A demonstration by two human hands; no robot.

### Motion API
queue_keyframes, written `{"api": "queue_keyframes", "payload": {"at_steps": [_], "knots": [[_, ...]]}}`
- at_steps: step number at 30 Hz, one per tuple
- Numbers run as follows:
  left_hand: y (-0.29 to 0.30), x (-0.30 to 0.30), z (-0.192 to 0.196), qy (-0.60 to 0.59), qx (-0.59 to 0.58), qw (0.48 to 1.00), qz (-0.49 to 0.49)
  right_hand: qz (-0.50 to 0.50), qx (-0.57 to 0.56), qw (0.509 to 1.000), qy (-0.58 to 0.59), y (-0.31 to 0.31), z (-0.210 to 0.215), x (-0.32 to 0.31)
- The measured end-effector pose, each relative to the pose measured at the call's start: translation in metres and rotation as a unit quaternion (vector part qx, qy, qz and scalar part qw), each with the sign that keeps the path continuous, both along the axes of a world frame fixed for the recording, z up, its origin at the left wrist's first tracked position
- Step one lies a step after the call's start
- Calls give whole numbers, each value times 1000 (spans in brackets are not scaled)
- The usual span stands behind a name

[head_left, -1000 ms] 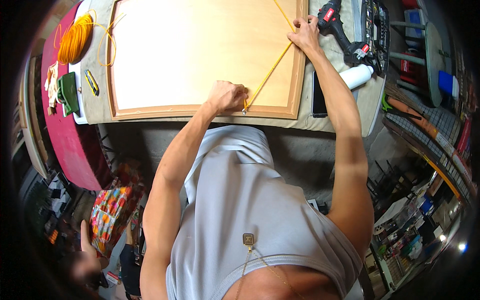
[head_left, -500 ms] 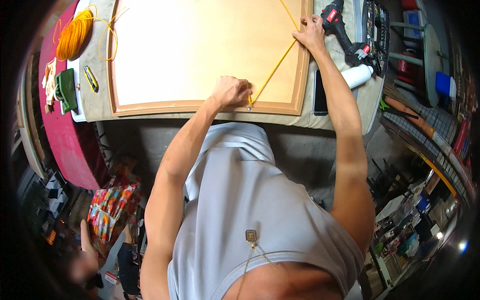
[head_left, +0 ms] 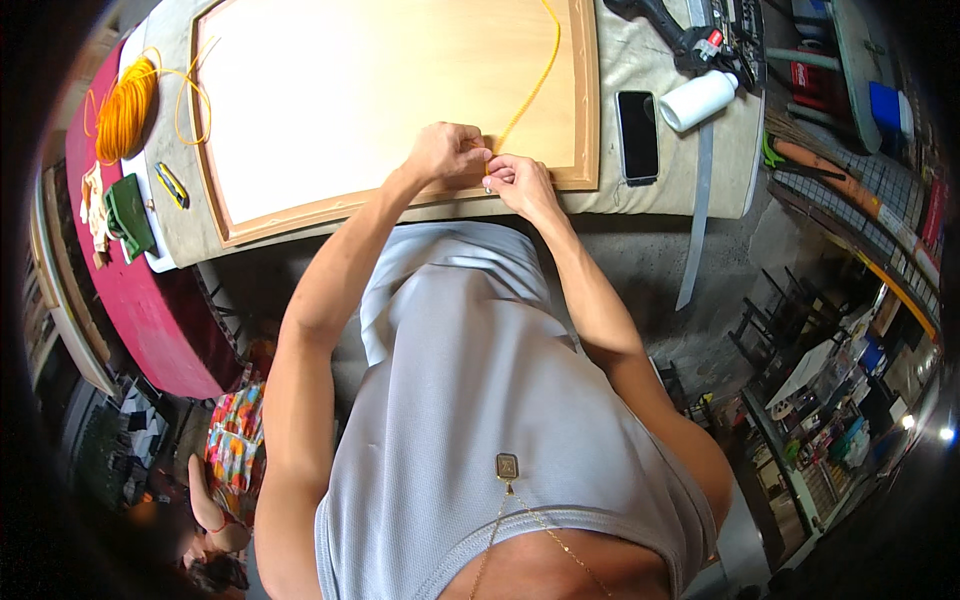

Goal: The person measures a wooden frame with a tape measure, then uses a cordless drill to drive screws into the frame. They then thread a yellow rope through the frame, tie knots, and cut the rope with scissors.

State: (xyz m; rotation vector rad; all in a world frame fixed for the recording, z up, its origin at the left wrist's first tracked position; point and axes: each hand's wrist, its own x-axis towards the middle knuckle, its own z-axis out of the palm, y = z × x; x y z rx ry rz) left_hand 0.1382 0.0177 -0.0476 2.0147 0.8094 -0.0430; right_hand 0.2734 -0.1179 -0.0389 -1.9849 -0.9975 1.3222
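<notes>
A wooden frame (head_left: pixel 585 95) with a pale flat back lies on the cloth-covered table. Over its right part runs a yellow cord (head_left: pixel 546 75), slack and curved, down to the near edge of the frame. There my two hands meet, fingertips close together. My left hand (head_left: pixel 450 152) is closed, pinching the cord near its end. With thumb and fingers pressed together, my right hand (head_left: pixel 522 186) grips the same cord just to the right. A small metal fitting shows beside the right fingertips, partly hidden by them.
Far left lie a coil of orange-yellow cord (head_left: pixel 128 110), a yellow utility knife (head_left: pixel 172 186) and a green object (head_left: pixel 130 217). Right of the frame are a phone (head_left: pixel 638 136), a white bottle (head_left: pixel 698 101) and a black power drill (head_left: pixel 672 28). A person sits at lower left.
My right hand has come from the frame's right side to the near edge, beside my left hand. The cord has gone from taut to slack. The whole view has shifted somewhat.
</notes>
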Motion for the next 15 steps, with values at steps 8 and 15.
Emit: {"api": "queue_keyframes", "payload": {"at_steps": [8,15], "knots": [[41,37,32,-242,-536,800,121,-7,61,996,62,-12,-9,2],[3,8,36,-51,245,883,-397,-34,90,992,76,-18,-14,0]]}}
